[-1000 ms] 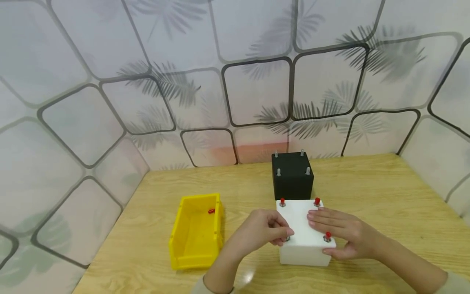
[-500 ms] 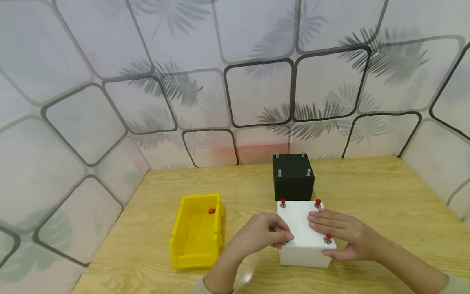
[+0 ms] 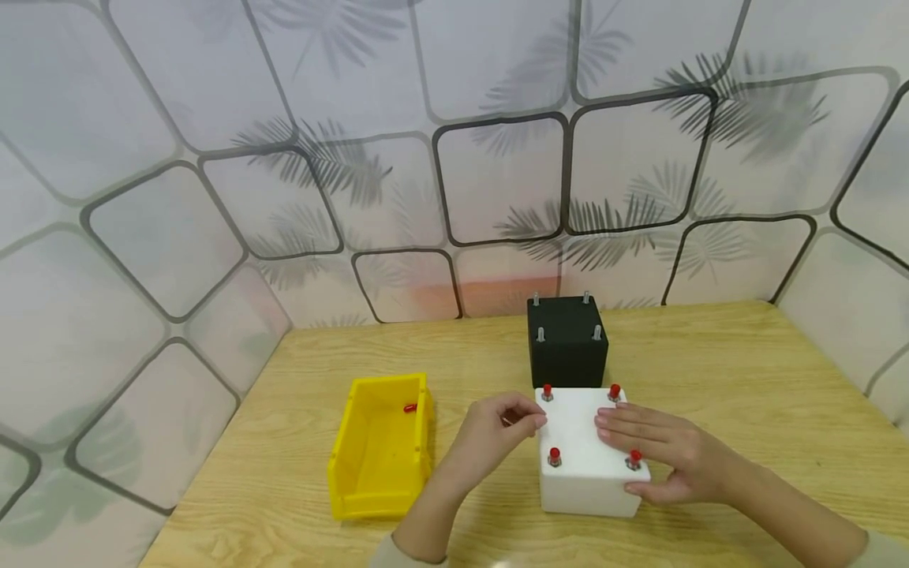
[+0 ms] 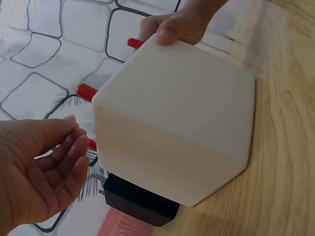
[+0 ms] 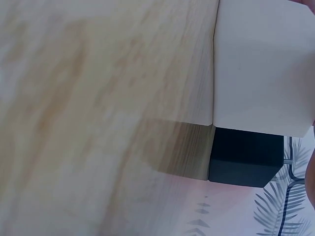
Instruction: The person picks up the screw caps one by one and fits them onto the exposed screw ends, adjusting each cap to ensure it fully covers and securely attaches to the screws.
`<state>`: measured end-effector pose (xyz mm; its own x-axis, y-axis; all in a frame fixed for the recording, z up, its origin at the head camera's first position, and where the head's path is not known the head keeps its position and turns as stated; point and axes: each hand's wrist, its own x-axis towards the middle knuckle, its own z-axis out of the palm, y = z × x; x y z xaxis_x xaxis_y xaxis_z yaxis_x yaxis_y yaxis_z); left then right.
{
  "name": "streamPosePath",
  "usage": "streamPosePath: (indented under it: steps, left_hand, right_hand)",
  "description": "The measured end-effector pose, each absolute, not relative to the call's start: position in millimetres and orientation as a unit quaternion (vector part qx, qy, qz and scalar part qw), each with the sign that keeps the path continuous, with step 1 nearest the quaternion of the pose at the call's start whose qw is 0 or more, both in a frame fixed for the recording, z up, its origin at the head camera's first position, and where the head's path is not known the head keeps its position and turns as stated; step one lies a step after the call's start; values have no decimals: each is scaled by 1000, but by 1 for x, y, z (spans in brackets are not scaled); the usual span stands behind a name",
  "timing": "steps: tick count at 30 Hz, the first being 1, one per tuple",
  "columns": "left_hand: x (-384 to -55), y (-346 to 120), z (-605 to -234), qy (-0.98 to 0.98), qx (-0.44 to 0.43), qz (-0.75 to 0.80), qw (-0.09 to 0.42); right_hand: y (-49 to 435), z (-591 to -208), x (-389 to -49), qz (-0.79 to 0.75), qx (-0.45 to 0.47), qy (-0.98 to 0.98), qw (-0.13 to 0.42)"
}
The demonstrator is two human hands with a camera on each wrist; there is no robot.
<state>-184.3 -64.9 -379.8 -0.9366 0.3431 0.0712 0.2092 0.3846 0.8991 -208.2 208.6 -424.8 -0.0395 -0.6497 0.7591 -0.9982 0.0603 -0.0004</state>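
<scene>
A white box [image 3: 588, 495] stands on the table with a red cap on the bolt at each top corner, such as the near-left red cap [image 3: 555, 454]. My left hand [image 3: 490, 436] hovers at the box's left edge with loosely bent fingers. Seen from the left wrist, that hand [image 4: 47, 164] holds nothing and is close to the red caps [image 4: 86, 92]. My right hand [image 3: 671, 451] grips the box's right side, fingers flat on top and thumb against the front face. In the right wrist view the white box [image 5: 263, 73] hides most of this hand.
Directly behind the white box is a black box [image 3: 568, 359] with upright bare metal bolts [image 3: 540, 334]. A yellow bin [image 3: 341, 473] stands to the left, with a red piece [image 3: 409, 409] inside it. Patterned cloth walls [image 3: 497, 181] rise behind the wooden table [image 3: 746, 379].
My left hand has let go at the near-left corner and drawn back up and left, uncovering the red cap there. The right hand keeps its place on the white box.
</scene>
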Motion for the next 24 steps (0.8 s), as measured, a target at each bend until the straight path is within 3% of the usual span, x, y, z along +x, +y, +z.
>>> streamPosePath:
  steps: [5, 11, 16, 24]
  left_hand:
    - [-188, -69, -389, 816, 241, 526, -18]
    - [-194, -77, -400, 786, 338, 515, -55]
    - [-199, -83, -405, 778, 450, 432, -77]
    - [-205, -85, -411, 749, 567, 288, -187]
  right_hand:
    - [210, -425, -208, 286, 622, -664, 302]
    - [211, -426, -208, 281, 620, -670, 295]
    - [213, -426, -209, 276, 618, -676, 291]
    - [213, -427, -208, 269, 616, -679, 294]
